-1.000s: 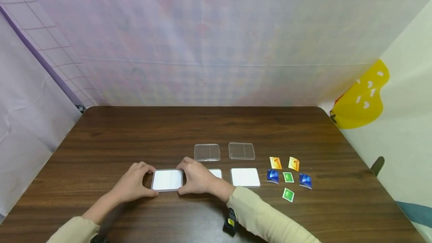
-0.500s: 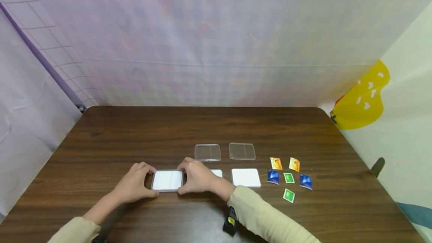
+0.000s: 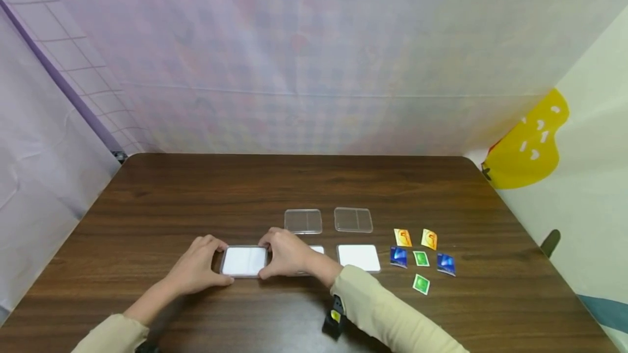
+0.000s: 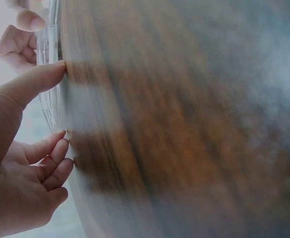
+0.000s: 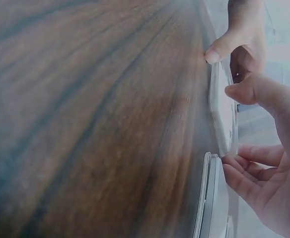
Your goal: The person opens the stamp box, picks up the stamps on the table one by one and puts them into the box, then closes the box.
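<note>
A flat clear plastic case (image 3: 243, 261) with a white inside lies on the brown table between both hands. My left hand (image 3: 193, 266) grips its left end, thumb at the near corner and fingertips at the far one. At the opposite end my right hand (image 3: 288, 256) does the same with thumb and fingers. The left wrist view shows the case's clear edge (image 4: 53, 106) upright in the picture beside the left thumb. Under the right forearm a second white case (image 3: 316, 249) is partly hidden. A third white case (image 3: 358, 258) lies farther right.
Two clear lids (image 3: 303, 221) (image 3: 354, 220) lie behind the white cases. To the right are small stickers or cards: orange (image 3: 403, 237), blue (image 3: 398, 257) and green (image 3: 421, 284), two of each. A curtain (image 3: 299, 59) hangs behind the table's far edge.
Both hands keep their hold at the two ends of the case, which stays in place. Only the head view shifts slightly.
</note>
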Demonstrator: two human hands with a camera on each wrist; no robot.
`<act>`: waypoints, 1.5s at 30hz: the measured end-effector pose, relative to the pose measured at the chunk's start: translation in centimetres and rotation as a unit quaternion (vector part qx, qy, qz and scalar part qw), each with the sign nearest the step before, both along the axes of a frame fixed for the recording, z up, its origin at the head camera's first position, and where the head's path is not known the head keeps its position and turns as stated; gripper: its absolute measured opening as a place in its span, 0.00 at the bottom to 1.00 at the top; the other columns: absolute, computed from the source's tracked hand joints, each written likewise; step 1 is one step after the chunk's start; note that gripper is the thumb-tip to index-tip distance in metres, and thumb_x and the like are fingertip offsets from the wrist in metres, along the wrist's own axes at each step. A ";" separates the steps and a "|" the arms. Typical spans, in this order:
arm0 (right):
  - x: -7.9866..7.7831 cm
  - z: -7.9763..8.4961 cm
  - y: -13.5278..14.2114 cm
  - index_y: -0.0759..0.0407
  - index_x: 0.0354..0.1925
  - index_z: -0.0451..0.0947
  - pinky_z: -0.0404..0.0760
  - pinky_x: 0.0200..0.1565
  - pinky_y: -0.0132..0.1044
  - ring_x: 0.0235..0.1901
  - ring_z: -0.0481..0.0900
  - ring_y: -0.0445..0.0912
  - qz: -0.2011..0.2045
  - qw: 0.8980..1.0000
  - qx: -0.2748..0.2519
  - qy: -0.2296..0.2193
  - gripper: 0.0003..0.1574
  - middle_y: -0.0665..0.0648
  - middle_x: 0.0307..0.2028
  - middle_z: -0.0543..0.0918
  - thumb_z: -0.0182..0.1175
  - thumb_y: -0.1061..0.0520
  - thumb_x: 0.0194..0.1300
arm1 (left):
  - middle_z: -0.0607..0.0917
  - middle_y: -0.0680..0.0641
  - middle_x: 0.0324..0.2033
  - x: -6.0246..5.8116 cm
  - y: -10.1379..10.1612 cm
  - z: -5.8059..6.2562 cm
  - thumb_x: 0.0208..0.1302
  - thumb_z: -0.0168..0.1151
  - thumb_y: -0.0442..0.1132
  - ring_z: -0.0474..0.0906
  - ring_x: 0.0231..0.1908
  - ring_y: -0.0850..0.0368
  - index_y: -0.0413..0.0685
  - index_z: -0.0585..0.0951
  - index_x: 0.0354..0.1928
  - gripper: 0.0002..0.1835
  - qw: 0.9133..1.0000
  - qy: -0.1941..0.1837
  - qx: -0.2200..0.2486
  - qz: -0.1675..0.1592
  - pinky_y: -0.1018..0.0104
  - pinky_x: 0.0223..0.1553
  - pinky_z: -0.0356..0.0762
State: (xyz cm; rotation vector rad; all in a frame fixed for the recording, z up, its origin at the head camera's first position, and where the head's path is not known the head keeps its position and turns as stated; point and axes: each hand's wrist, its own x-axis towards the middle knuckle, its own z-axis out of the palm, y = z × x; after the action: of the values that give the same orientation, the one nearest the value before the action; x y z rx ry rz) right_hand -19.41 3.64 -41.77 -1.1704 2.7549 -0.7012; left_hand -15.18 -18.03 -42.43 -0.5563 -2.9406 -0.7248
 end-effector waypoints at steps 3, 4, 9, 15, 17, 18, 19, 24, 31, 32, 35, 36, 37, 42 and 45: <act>0.0 -0.1 0.0 0.62 0.38 0.80 0.68 0.31 0.18 0.28 0.71 0.36 0.001 1.000 -0.003 -0.001 0.30 0.51 0.31 0.77 0.71 0.49 0.33 | 0.75 0.50 0.33 0.0 0.0 0.0 0.30 0.76 0.48 0.69 0.40 0.52 0.41 0.77 0.39 0.30 1.000 0.002 -0.001 0.002 0.56 0.41 0.70; 0.0 -0.1 0.1 0.63 0.38 0.80 0.68 0.31 0.19 0.28 0.71 0.36 0.002 1.000 -0.004 -0.002 0.30 0.51 0.31 0.77 0.71 0.49 0.33 | 0.75 0.50 0.34 0.0 0.0 0.0 0.30 0.76 0.48 0.69 0.40 0.51 0.40 0.77 0.39 0.30 1.000 0.002 -0.001 0.003 0.56 0.41 0.70; -0.2 0.0 0.5 0.63 0.40 0.79 0.69 0.32 0.20 0.30 0.72 0.38 0.015 1.000 -0.016 -0.007 0.31 0.51 0.31 0.76 0.71 0.50 0.34 | 0.75 0.49 0.34 0.0 0.1 0.0 0.30 0.76 0.48 0.69 0.41 0.50 0.39 0.77 0.40 0.32 1.000 -0.002 -0.003 0.007 0.54 0.43 0.70; -1.3 0.8 1.1 0.65 0.43 0.78 0.71 0.37 0.22 0.33 0.74 0.41 0.031 0.999 -0.033 -0.009 0.33 0.53 0.33 0.76 0.72 0.51 0.37 | 0.75 0.48 0.34 0.2 0.1 0.2 0.30 0.76 0.48 0.69 0.41 0.48 0.38 0.77 0.39 0.32 1.000 0.004 -0.005 0.005 0.53 0.43 0.70; -1.8 1.3 1.2 0.65 0.44 0.77 0.72 0.38 0.24 0.35 0.74 0.42 0.026 0.999 -0.032 -0.011 0.33 0.54 0.34 0.76 0.72 0.52 0.38 | 0.76 0.49 0.34 0.3 0.1 0.3 0.30 0.76 0.48 0.69 0.41 0.49 0.38 0.77 0.39 0.31 1.000 0.005 -0.004 0.004 0.53 0.43 0.70; -2.1 1.4 1.3 0.65 0.45 0.77 0.72 0.39 0.24 0.35 0.75 0.42 0.023 0.999 -0.031 -0.016 0.33 0.54 0.35 0.76 0.71 0.52 0.39 | 0.76 0.49 0.34 0.3 0.1 0.3 0.31 0.76 0.48 0.69 0.41 0.49 0.39 0.77 0.38 0.31 1.000 0.005 -0.003 0.003 0.54 0.43 0.70; -2.4 1.6 1.3 0.66 0.46 0.76 0.72 0.39 0.25 0.36 0.75 0.43 0.019 0.999 -0.030 -0.021 0.33 0.54 0.35 0.76 0.71 0.52 0.40 | 0.75 0.49 0.34 0.3 0.1 0.3 0.31 0.76 0.47 0.69 0.41 0.49 0.39 0.77 0.38 0.30 1.000 0.004 -0.002 0.002 0.54 0.43 0.70; -4.0 1.5 1.4 0.67 0.47 0.76 0.73 0.40 0.27 0.37 0.75 0.43 0.009 0.999 -0.031 -0.029 0.33 0.55 0.37 0.76 0.68 0.52 0.42 | 0.75 0.50 0.34 0.2 0.2 0.0 0.32 0.76 0.46 0.69 0.41 0.51 0.40 0.77 0.39 0.29 1.000 0.004 0.001 0.001 0.55 0.43 0.70; -5.3 0.8 0.8 0.67 0.48 0.75 0.74 0.42 0.29 0.38 0.75 0.44 -0.009 0.999 -0.038 -0.034 0.33 0.56 0.38 0.75 0.68 0.53 0.43 | 0.75 0.50 0.34 0.0 0.2 0.1 0.32 0.76 0.47 0.69 0.41 0.51 0.40 0.77 0.40 0.30 1.000 -0.005 -0.003 0.002 0.55 0.43 0.70; -5.5 0.6 0.7 0.67 0.48 0.75 0.74 0.42 0.28 0.39 0.75 0.44 -0.012 0.999 -0.036 -0.036 0.33 0.56 0.38 0.75 0.68 0.52 0.43 | 0.75 0.50 0.34 0.0 0.2 0.1 0.32 0.76 0.47 0.69 0.41 0.51 0.40 0.78 0.40 0.30 1.000 -0.006 -0.004 0.002 0.55 0.43 0.70; -5.9 0.3 0.4 0.67 0.49 0.75 0.74 0.43 0.28 0.40 0.75 0.44 -0.020 0.998 -0.031 -0.041 0.34 0.56 0.39 0.75 0.68 0.52 0.43 | 0.75 0.49 0.34 0.0 0.2 0.1 0.33 0.76 0.47 0.69 0.40 0.51 0.40 0.78 0.39 0.29 1.000 -0.008 -0.007 0.001 0.55 0.43 0.70; -6.0 0.1 0.3 0.67 0.49 0.74 0.73 0.43 0.28 0.40 0.75 0.45 -0.022 0.998 -0.028 -0.043 0.34 0.56 0.39 0.75 0.68 0.52 0.44 | 0.75 0.49 0.34 0.0 0.2 0.1 0.33 0.76 0.47 0.69 0.40 0.51 0.40 0.78 0.39 0.29 1.000 -0.008 -0.007 0.000 0.55 0.43 0.70; -6.1 0.0 0.2 0.67 0.49 0.74 0.73 0.43 0.28 0.40 0.75 0.45 -0.024 0.998 -0.027 -0.046 0.34 0.56 0.40 0.75 0.68 0.52 0.44 | 0.75 0.49 0.34 0.0 0.2 0.1 0.33 0.76 0.47 0.69 0.40 0.51 0.40 0.78 0.39 0.29 1.000 -0.009 -0.007 0.001 0.55 0.43 0.70; -6.5 -0.3 0.0 0.68 0.50 0.74 0.73 0.44 0.29 0.41 0.75 0.46 -0.030 0.998 -0.028 -0.054 0.34 0.57 0.40 0.75 0.68 0.53 0.44 | 0.75 0.49 0.34 0.0 0.2 0.2 0.33 0.76 0.47 0.69 0.41 0.50 0.40 0.77 0.40 0.29 1.000 -0.014 -0.008 0.005 0.55 0.43 0.70; -6.5 -0.3 0.0 0.68 0.50 0.73 0.73 0.44 0.30 0.41 0.75 0.46 -0.033 0.998 -0.027 -0.056 0.35 0.57 0.40 0.75 0.69 0.53 0.45 | 0.75 0.49 0.34 0.0 0.2 0.2 0.33 0.76 0.47 0.69 0.41 0.50 0.40 0.77 0.40 0.30 1.000 -0.016 -0.008 0.006 0.55 0.44 0.70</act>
State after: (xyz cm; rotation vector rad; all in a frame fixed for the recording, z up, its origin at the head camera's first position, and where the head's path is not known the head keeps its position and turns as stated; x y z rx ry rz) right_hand -25.92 3.64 -42.09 -1.0207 2.7083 -0.8265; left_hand -15.18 -17.82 -42.21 -0.5319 -2.9800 -0.7152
